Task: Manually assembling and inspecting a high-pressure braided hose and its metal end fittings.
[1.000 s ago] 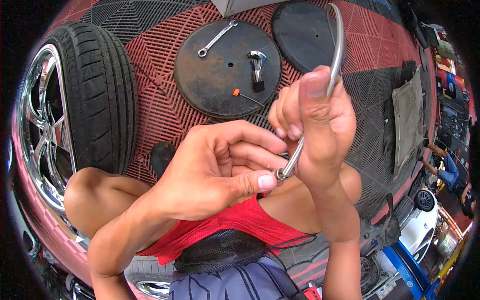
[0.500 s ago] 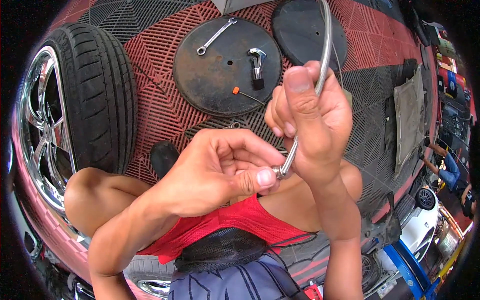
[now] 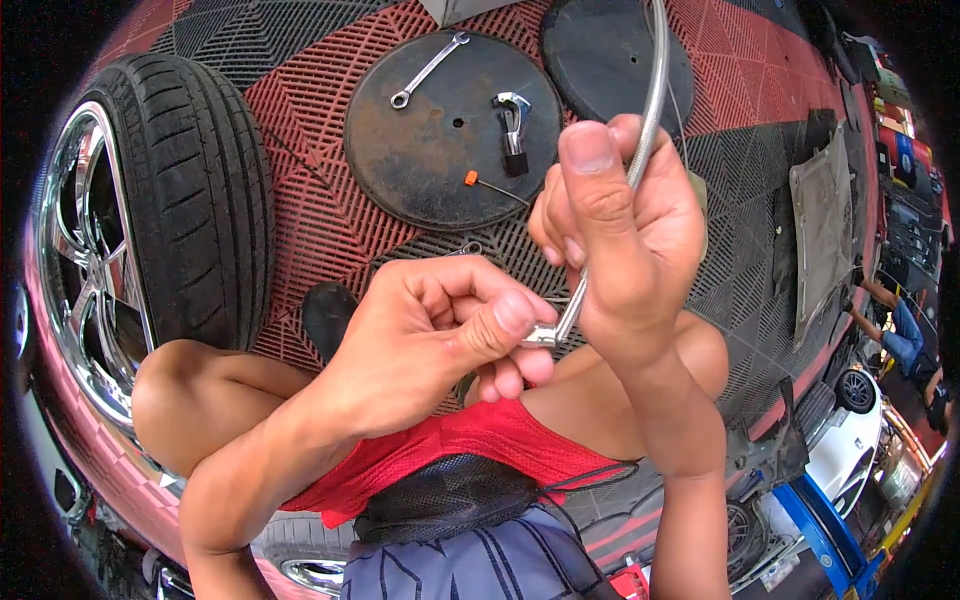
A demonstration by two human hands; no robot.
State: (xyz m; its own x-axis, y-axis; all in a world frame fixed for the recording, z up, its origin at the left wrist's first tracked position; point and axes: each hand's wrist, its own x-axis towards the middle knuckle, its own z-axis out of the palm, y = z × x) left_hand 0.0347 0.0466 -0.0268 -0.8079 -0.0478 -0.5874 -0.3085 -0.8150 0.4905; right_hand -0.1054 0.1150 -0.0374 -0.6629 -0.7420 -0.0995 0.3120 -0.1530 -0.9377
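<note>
Head view: my left hand (image 3: 425, 350) pinches the metal fitting (image 3: 541, 336) between thumb and fingers; my right hand (image 3: 622, 235) is clamped round the braided hose (image 3: 656, 90) that rises from it toward the far edge; beyond, a round dark disc (image 3: 400, 150) carries a wrench (image 3: 430, 70), a C-shaped silver tool (image 3: 514, 128) and an orange-ended rod (image 3: 472, 179); a wheel (image 3: 205, 200) stands left.

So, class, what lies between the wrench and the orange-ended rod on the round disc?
Only the disc itself, with its small hole, in the head view.
</note>
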